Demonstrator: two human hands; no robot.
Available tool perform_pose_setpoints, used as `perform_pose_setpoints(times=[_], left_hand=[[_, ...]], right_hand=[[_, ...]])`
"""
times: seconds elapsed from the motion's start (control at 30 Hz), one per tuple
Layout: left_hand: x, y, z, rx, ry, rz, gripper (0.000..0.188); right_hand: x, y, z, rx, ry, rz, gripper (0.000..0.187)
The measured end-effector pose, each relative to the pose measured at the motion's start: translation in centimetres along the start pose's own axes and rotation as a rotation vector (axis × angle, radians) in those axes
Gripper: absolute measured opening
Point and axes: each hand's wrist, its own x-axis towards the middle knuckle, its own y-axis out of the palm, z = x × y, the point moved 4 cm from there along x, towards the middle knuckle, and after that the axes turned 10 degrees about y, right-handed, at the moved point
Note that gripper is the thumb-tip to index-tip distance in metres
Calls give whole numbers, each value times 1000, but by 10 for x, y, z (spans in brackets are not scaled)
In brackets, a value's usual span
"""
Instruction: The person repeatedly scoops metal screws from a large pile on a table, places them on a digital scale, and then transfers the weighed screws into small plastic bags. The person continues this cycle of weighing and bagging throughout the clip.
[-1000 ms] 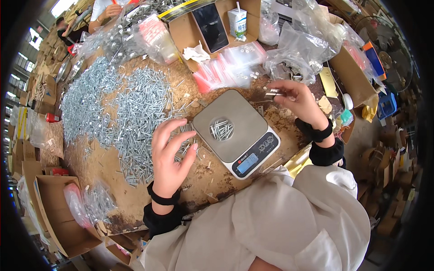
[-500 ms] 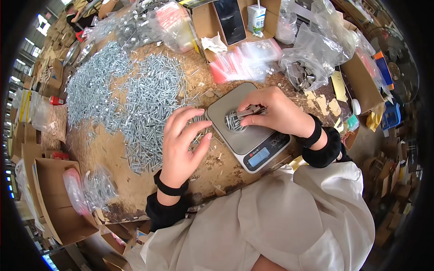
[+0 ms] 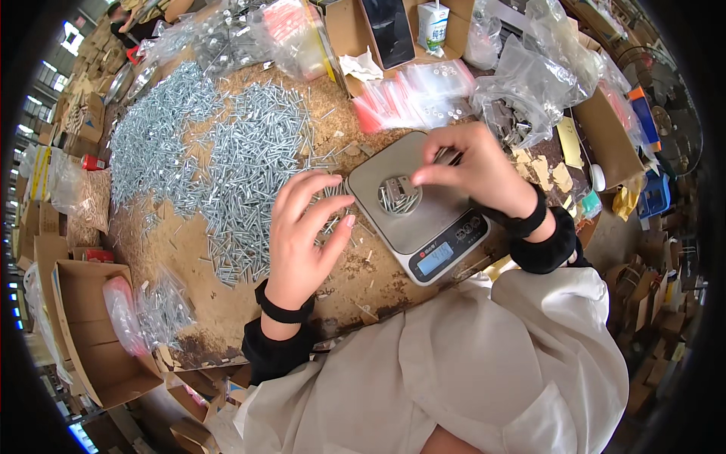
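Observation:
A small round dish [image 3: 416, 206] stands on the steel plate of a kitchen scale [image 3: 389, 165]. Silvery screws [image 3: 399, 203] fill it, and a small flat metal piece with holes [image 3: 394, 188] lies on top of them. My right hand [image 3: 478, 170] hovers over the plate's right side, fingers pinched around more small metal pieces [image 3: 448, 157] whose exact kind is partly hidden. Beside the scale's left edge is my left hand [image 3: 301, 231], fingers spread and curved, holding nothing. A big pile of screws [image 3: 253, 144] spreads over the table to its left.
Behind the scale lie small clear plastic bags [image 3: 416, 97] with red edges. A phone [image 3: 388, 30] leans in a cardboard box beside a drink carton [image 3: 433, 29]. Bags of metal parts [image 3: 522, 83] sit at back right. An open cardboard box [image 3: 102, 325] stands at near left.
My right hand has drawn back from the dish, up and to the right. A flat metal piece now shows on the screws in the dish. My left hand stays nearly in place.

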Motion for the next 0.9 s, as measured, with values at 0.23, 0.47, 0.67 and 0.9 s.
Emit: perform_pose_setpoints(times=[0.23, 0.47, 0.67, 0.9], left_hand=[[0, -4, 2, 28, -29, -35, 17], [-1, -4, 6, 51, -42, -42, 15], [-1, -1, 7, 34, -49, -29, 15], [-1, -3, 8, 26, -54, -25, 15]], right_hand=[[1, -69, -81, -231, 215, -177, 22], [6, -91, -134, -463, 138, -343, 14], [3, -89, -111, -482, 70, -491, 14], [-4, -66, -60, -284, -7, -414, 14]])
